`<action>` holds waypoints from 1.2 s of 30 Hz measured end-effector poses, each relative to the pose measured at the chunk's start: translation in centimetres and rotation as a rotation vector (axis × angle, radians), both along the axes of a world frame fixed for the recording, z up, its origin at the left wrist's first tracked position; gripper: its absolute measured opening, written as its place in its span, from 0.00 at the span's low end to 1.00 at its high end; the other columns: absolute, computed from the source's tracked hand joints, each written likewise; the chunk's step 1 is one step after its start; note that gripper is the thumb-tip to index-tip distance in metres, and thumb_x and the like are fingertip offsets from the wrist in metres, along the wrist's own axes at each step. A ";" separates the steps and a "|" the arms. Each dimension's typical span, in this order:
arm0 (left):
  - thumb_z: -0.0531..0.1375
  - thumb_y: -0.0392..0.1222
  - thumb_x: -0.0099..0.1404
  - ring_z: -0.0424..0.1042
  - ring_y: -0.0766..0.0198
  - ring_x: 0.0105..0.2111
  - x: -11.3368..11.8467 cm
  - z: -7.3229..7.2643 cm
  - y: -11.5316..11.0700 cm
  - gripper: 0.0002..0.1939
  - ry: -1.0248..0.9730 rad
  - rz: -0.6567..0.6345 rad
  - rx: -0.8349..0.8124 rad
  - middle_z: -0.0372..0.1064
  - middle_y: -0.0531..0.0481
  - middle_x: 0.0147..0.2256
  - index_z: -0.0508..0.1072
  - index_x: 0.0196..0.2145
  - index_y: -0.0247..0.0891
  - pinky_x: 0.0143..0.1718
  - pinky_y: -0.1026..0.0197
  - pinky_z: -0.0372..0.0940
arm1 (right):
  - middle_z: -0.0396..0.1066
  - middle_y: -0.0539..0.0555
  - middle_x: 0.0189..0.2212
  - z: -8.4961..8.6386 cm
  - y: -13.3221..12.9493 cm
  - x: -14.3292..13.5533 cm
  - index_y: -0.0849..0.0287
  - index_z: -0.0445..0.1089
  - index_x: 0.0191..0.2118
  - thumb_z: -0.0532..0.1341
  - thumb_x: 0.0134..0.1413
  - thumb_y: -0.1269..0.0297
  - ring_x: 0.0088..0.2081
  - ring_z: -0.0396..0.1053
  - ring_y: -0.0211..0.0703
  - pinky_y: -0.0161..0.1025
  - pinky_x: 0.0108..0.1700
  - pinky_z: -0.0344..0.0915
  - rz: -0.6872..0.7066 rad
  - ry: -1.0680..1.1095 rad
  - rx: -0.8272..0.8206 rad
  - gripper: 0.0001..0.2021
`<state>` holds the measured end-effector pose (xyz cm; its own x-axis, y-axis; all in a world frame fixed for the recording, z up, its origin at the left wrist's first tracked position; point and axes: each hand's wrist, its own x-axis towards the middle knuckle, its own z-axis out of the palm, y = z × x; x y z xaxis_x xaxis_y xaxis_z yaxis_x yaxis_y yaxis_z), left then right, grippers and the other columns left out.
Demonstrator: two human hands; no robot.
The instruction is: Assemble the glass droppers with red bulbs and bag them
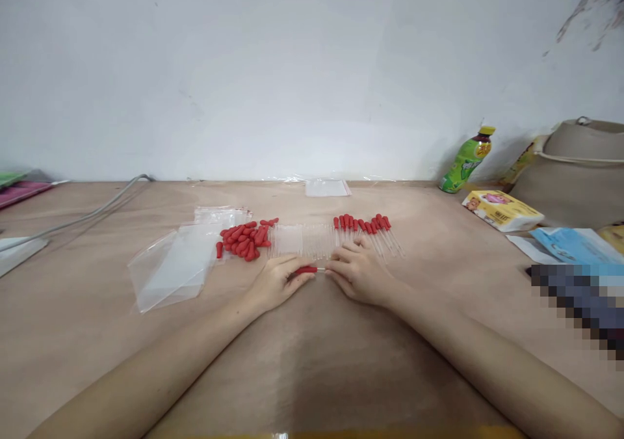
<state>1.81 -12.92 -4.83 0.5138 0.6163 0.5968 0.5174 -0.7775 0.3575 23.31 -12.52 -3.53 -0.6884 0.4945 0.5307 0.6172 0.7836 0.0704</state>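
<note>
Brown tabletop (234, 374) is running up to a pale wall (292, 75) in the head view. Your left hand (276, 279) is closing fingers and thumb around a red bulb (307, 270) near the table's middle. Your right hand (361, 271) is pinching a thin clear tube (320, 270), which is meeting the bulb's right end; how deep it is sitting cannot be told. Loose red bulbs (244, 239) are lying heaped beyond your left hand, with clear bags (170, 263) spreading beside them. Clear tubes (316, 239) are lying side by side just beyond your hands, and red-capped droppers (347, 223) are lining up to their right. Farther right, a green bottle (463, 164) is standing tilted in view near a yellow packet (504, 210).
</note>
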 end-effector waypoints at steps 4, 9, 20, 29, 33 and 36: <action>0.59 0.41 0.59 0.65 0.60 0.41 -0.6 0.1 0.2 0.18 -0.036 0.160 0.077 0.65 0.45 0.41 0.65 0.48 0.39 0.43 0.57 0.62 | 0.69 0.54 0.26 0.7 1.5 2.0 0.59 0.70 0.26 0.52 0.56 0.62 0.32 0.61 0.40 0.40 0.39 0.46 -0.239 0.083 -0.052 0.14; 0.57 0.39 0.59 0.64 0.60 0.39 -0.9 0.0 0.4 0.12 -0.021 0.196 0.066 0.64 0.46 0.38 0.68 0.43 0.38 0.42 0.56 0.62 | 0.70 0.52 0.23 1.3 4.1 6.0 0.59 0.70 0.25 0.52 0.52 0.56 0.27 0.63 0.39 0.36 0.32 0.49 -0.783 0.289 -0.345 0.15; 0.56 0.38 0.60 0.63 0.61 0.38 -0.8 -0.1 0.4 0.06 0.025 0.162 0.035 0.62 0.47 0.37 0.70 0.36 0.38 0.39 0.58 0.61 | 0.67 0.54 0.18 1.2 4.8 7.2 0.59 0.63 0.18 0.53 0.48 0.54 0.26 0.64 0.43 0.40 0.34 0.51 -1.018 0.240 -0.462 0.16; 0.56 0.40 0.59 0.63 0.60 0.37 -0.6 -0.2 0.3 0.06 0.044 0.222 0.036 0.64 0.47 0.36 0.71 0.35 0.39 0.39 0.55 0.60 | 0.69 0.52 0.22 0.6 4.6 5.9 0.58 0.64 0.22 0.54 0.47 0.54 0.29 0.65 0.44 0.41 0.38 0.52 -0.900 0.222 -0.402 0.14; 0.56 0.40 0.59 0.63 0.59 0.37 -1.3 0.4 0.9 0.06 0.079 0.388 0.068 0.65 0.47 0.35 0.71 0.33 0.39 0.40 0.54 0.59 | 0.69 0.51 0.23 0.0 4.8 4.2 0.57 0.65 0.21 0.54 0.47 0.55 0.30 0.65 0.44 0.41 0.38 0.52 -0.830 0.190 -0.439 0.13; 0.55 0.41 0.59 0.63 0.56 0.38 -2.7 1.8 2.4 0.07 0.143 0.554 0.066 0.66 0.47 0.36 0.71 0.34 0.39 0.41 0.53 0.58 | 0.69 0.52 0.23 0.1 5.1 3.4 0.57 0.67 0.21 0.54 0.45 0.57 0.31 0.66 0.45 0.41 0.37 0.53 -0.843 0.163 -0.488 0.12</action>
